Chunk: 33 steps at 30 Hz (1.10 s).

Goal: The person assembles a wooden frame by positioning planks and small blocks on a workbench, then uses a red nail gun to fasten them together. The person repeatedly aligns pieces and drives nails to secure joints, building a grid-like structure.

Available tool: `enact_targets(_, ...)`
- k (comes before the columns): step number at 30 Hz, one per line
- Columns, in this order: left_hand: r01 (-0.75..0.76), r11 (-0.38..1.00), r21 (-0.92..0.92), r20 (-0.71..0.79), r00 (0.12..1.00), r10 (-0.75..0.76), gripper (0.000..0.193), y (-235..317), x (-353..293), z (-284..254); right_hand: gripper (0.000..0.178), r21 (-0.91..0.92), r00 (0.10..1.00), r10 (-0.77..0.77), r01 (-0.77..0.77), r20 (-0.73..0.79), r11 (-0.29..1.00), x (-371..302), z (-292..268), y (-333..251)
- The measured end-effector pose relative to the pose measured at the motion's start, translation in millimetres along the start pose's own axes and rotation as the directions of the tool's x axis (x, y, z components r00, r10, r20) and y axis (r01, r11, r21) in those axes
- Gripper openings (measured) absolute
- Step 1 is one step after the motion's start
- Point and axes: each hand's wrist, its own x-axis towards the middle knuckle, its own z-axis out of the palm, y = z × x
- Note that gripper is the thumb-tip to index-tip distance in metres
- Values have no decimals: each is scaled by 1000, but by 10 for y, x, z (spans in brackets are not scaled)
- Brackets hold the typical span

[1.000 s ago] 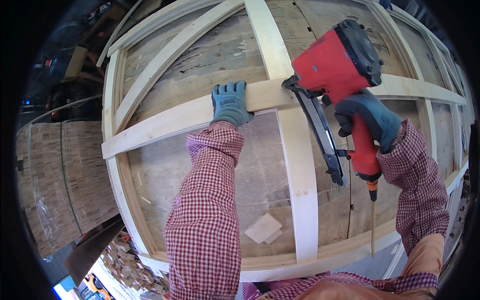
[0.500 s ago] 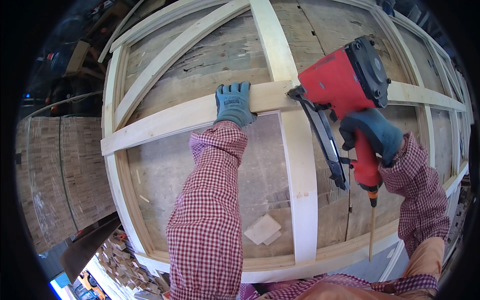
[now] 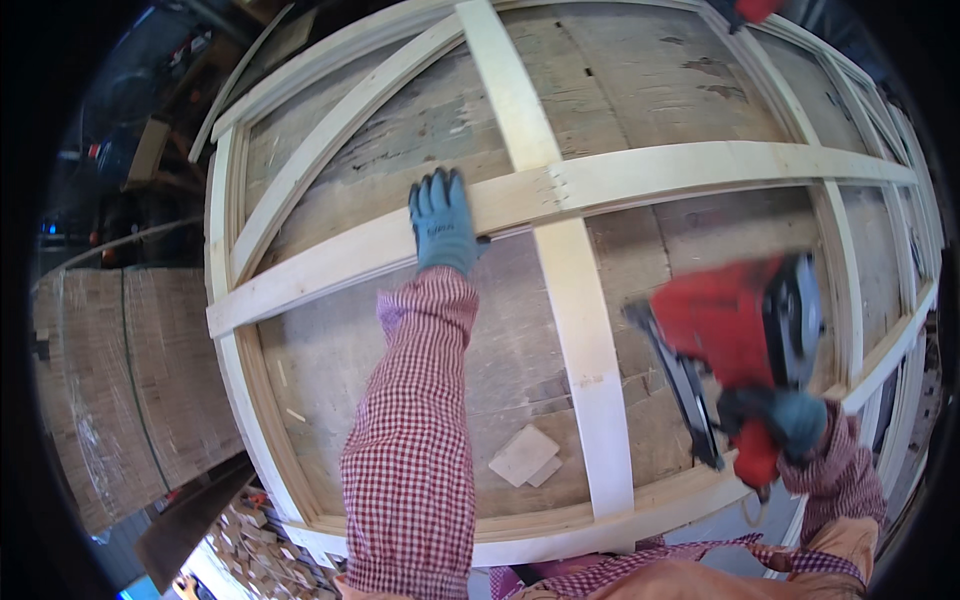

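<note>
Your left hand [image 3: 443, 222], in a blue glove, lies flat w/ fingers spread open on the horizontal slat [image 3: 700, 170] of the wooden frame [image 3: 225, 330], just at 9 o'clock of the joint where that slat crosses the vertical slat [image 3: 580, 330]. Palm presses the slat; it grips nothing. Your right hand [image 3: 795, 420], also blue-gloved, is closed around the handle of the red nail gun [image 3: 735, 340], which sits at approx 4 o'clock from the joint, well apart from it and blurred; the dark magazine [image 3: 690, 400] runs along its 9 o'clock side. Nose of the gun can't be made out, so whether it touches wood can't be told. Both sleeves are red-and-white check. A diagonal slat [image 3: 330, 150] runs across the frame's 10 o'clock panel. Behind the slats is weathered board sheeting [image 3: 640, 90]. On the sheeting at 6 o'clock of your left forearm lie two small pale square wood offcuts [image 3: 525, 455], touching each other. At 9 o'clock of the frame stands a big stack wrapped in clear film [image 3: 110, 380], brownish, no readable label. At 7 o'clock, below the frame's corner, a pile of small wood blocks [image 3: 250, 545]. Another red object [image 3: 755, 8] shows at 1 o'clock on the rim, too cut off to identify.
</note>
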Motion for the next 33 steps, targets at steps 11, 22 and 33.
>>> enact_targets(11, -265, 962, 65, 304, 923, 234, 92, 571, -4456, -515, 38, 15, 909, -110, 127, -402, 992, -2363, 674, 1997)
enact_targets(22, -377, 817, -436, 287, 802, 523, 84, 3242, -4502, -26, 51, 56, 460, 5, 98, -888, 994, -3275, 2125, 4395)
enact_targets(33, 63, 718, -694, 238, 960, 145, 87, 3331, -3670, 363, 22, 847, 433, 823, -210, -367, 488, -2823, 3002, 6422)
